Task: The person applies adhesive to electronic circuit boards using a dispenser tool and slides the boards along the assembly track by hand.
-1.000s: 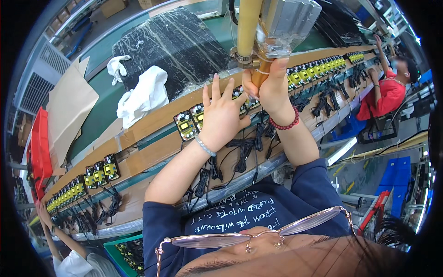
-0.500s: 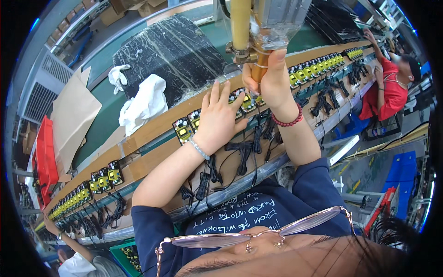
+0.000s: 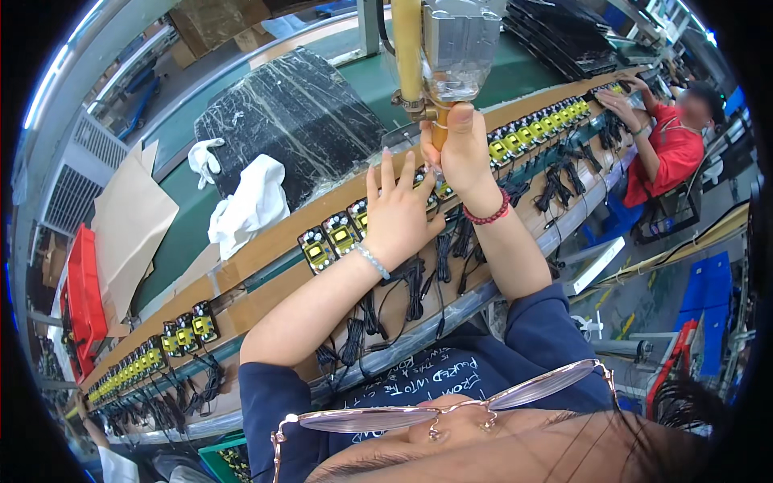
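My right hand (image 3: 465, 153) is wrapped round the amber handle (image 3: 440, 135) of a hanging tool, thumb uppermost. Its lower tip is hidden behind my fingers, low over a row of circuit boards. My left hand (image 3: 394, 216) lies palm down across the same row, just left of the tool, fingers spread and touching the boards. Small circuit boards with yellow transformers (image 3: 341, 235) show left of this hand, and more boards (image 3: 527, 135) continue to the right. Bundled black cables (image 3: 415, 296) hang from the boards toward me.
White cloth gloves (image 3: 248, 201) and a scratched black sheet (image 3: 286, 121) lie beyond the row. Further left are brown cardboard (image 3: 133, 221), a red bin (image 3: 83, 294) and more boards (image 3: 129, 370). A silver box (image 3: 459, 52) hangs above the handle. A co-worker in red (image 3: 667, 149) works at right.
My left hand has moved right along the row, uncovering another board on its left. The right hand and tool appear slightly lower and further left. The co-worker's hands have shifted over the row's far end.
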Demonstrator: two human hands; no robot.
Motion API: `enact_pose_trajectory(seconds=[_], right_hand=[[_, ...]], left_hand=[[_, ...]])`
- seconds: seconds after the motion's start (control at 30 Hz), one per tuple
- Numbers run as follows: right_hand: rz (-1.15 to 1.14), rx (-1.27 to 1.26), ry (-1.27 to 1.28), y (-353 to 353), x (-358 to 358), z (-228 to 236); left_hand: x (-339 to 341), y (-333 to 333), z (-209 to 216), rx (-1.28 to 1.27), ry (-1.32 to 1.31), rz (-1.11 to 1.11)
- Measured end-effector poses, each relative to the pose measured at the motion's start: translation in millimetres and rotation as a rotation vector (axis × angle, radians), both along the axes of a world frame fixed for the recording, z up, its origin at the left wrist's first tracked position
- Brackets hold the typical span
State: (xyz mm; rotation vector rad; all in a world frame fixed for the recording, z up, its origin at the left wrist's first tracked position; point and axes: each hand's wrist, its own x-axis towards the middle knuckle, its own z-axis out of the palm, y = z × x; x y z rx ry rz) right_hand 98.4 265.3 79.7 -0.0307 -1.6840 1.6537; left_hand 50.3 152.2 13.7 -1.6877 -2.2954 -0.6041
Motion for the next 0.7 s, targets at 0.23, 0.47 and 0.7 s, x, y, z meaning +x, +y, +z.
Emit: enact_pose_trajectory(seconds=[0.23, 0.47, 0.7], right_hand=[[0.012, -0.026, 0.017, 0.1, -0.7, -2.0], [0.038, -0.009, 0.005, 3.5, 0.1, -2.6], [0.066, -0.033, -0.005, -3.2, 8.6, -0.1]], left_hand=[[-1.2, 1.4, -1.1, -0.012, -0.036, -0.003], [-1.4, 1.0, -4.5, 0.011, -0.028, -0.003], [-0.4, 0.7, -5.0, 0.025, -0.056, -0.018]])
